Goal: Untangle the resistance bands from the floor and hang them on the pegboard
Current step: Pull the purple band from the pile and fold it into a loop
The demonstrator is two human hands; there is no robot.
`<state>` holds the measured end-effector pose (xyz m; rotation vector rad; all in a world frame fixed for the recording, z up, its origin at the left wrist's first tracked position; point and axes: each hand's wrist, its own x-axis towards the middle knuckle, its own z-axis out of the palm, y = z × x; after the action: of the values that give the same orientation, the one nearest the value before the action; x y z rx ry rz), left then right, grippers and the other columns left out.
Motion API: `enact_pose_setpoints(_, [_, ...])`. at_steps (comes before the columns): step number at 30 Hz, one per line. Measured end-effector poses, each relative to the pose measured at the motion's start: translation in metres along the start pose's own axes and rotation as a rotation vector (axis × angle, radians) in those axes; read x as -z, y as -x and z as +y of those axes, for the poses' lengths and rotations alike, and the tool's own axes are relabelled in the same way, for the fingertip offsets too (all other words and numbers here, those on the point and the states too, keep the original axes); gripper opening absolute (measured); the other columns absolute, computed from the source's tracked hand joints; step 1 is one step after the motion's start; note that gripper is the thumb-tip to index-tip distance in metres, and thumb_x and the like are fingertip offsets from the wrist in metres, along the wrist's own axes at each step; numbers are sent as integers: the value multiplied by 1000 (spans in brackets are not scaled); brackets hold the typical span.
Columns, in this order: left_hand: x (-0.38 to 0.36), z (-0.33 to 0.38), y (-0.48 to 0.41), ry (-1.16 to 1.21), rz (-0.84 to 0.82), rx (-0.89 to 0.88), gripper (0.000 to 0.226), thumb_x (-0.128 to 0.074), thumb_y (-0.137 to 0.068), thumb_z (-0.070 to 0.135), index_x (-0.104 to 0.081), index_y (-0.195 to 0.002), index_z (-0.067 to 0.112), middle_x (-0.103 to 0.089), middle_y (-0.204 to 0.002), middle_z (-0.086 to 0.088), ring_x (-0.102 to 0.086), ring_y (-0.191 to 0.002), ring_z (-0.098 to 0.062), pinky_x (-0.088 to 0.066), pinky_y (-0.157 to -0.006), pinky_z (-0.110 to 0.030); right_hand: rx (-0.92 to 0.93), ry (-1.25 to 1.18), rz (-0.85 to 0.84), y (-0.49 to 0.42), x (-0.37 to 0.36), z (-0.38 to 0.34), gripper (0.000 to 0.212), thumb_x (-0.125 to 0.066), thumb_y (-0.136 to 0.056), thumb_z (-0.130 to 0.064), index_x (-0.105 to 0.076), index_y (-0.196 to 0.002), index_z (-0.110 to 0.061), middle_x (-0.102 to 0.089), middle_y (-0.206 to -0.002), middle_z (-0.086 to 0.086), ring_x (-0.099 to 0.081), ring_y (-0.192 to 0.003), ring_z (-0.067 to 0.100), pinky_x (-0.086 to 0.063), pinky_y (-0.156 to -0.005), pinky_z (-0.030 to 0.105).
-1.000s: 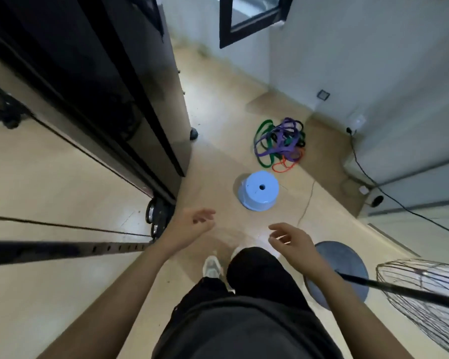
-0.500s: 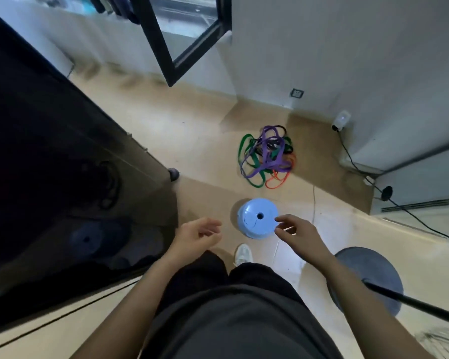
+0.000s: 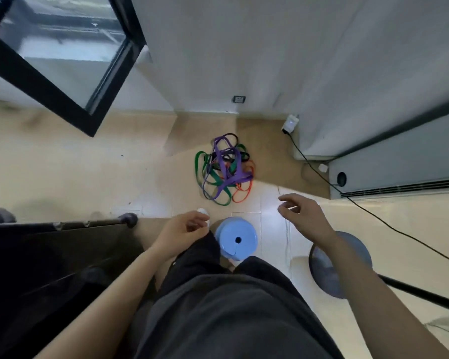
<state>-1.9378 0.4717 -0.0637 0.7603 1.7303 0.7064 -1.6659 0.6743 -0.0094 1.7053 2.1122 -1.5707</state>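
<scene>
At the far left a black-framed glass pane [image 3: 62, 68] leans into view above the tan floor [image 3: 75, 172]. Nearer on the left stands a dark cabinet [image 3: 49, 268], its top edge ending in a rounded corner. The left hand [image 3: 183, 229] hangs just right of that cabinet, above the person's dark trouser leg [image 3: 192, 260]. Its fingers are loosely curled inward and it has hold of nothing. The toe of a white shoe [image 3: 202, 211] shows just beyond it.

The resistance bands [image 3: 224, 172] lie on the floor farther off, near the foot of the white wall [image 3: 244, 47]. They form a tangled heap of green, purple, black and orange loops, well apart from both hands. Between the heap and the person sits a light blue round container [image 3: 236, 238] with a small dark hole in the middle of its top. On the wall beyond the heap is a small socket [image 3: 239, 99].

The right hand [image 3: 305, 216] is held out over the floor to the right of the container, fingers relaxed and slightly bent, empty. Far of it a white adapter [image 3: 291, 123] sits low on the wall, and a black cable [image 3: 368, 211] runs from it across the floor to the right edge. Near the right forearm lies a grey round base [image 3: 327, 275] with a black pole [image 3: 425, 297] reaching rightward. At the far right stands a grey unit [image 3: 399, 164] with a slotted vent along its foot
</scene>
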Motion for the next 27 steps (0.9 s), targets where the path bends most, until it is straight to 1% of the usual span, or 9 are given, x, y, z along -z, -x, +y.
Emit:
enact_pose_setpoints(4, [21,49,-65,-78,-88,-56,25,-75,-86,21,-73,-109,30,-76,-96,10,-71,-91,-5,-58,-91,-34,-47,-50,91,-33,28,-27,20,-69,-91,-21,-68,-110,-30,-68,-95,-12,-60,-73,-10,-44,-64,2])
enact_pose_setpoints(10, [21,103,-137,-10,-144,-70,27,-74,-82,25,-74,-109,27,-76,-98,5,-70,-95,-11,-55,-94,-34,-142,-79,149,-79,67,-15,19,-70,-90,-23,-68,-106,-32,-69,-91,-15,-62,-75,-10,-46,-62,7])
enact_pose_setpoints(13, [12,111,-170,3,-129,-40,30,-74,-78,29,-73,-107,32,-76,-96,9,-70,-95,-10,-55,-93,-32,-173,-41,79,-116,80,-1,18,-70,-90,-22,-68,-104,-33,-70,-87,-14,-62,-71,-9,-44,-70,13])
enact_pose_setpoints(16, [-3,114,-208,-12,-79,-35,33,-74,-75,40,-74,-107,32,-76,-94,13,-71,-94,-5,-55,-91,-26,-139,22,-58,-165,84,16,18,-70,-89,-22,-68,-102,-35,-71,-88,-10,-64,-71,-3,-47,-65,10])
enact_pose_setpoints(18, [-18,111,-238,4,-29,-24,32,-72,-73,45,-74,-103,36,-76,-93,19,-71,-93,-3,-54,-88,-20,-119,77,-177,-206,81,30,18,-70,-89,-23,-68,-104,-32,-71,-90,-8,-65,-72,3,-49,-66,13])
enact_pose_setpoints(21, [-40,95,-291,-4,-30,2,25,-77,-78,29,-71,-100,40,-75,-90,19,-71,-92,-5,-55,-89,-25,-65,178,-305,-275,69,52,21,-69,-89,-22,-70,-110,-24,-71,-90,-8,-63,-76,7,-50,-80,24])
enact_pose_setpoints(23, [-55,75,-329,-30,-37,22,32,-79,-82,19,-70,-96,46,-76,-88,17,-72,-91,-8,-55,-90,-28,-40,205,-341,-322,54,68,22,-68,-89,-21,-69,-111,-22,-70,-92,-5,-61,-77,9,-48,-82,26])
enact_pose_setpoints(25, [-68,41,-372,-38,-52,43,30,-76,-79,28,-71,-89,55,-75,-91,21,-72,-89,-4,-56,-86,-25,-18,233,-376,-373,29,93,21,-68,-89,-20,-68,-110,-21,-70,-95,0,-58,-76,10,-45,-79,23])
enact_pose_setpoints(27, [-78,0,-419,-49,-62,74,20,-72,-74,46,-67,-86,61,-74,-88,25,-71,-85,-1,-58,-82,-25,-9,269,-416,-426,-4,126,22,-68,-90,-20,-67,-112,-19,-70,-101,3,-57,-78,14,-47,-81,27])
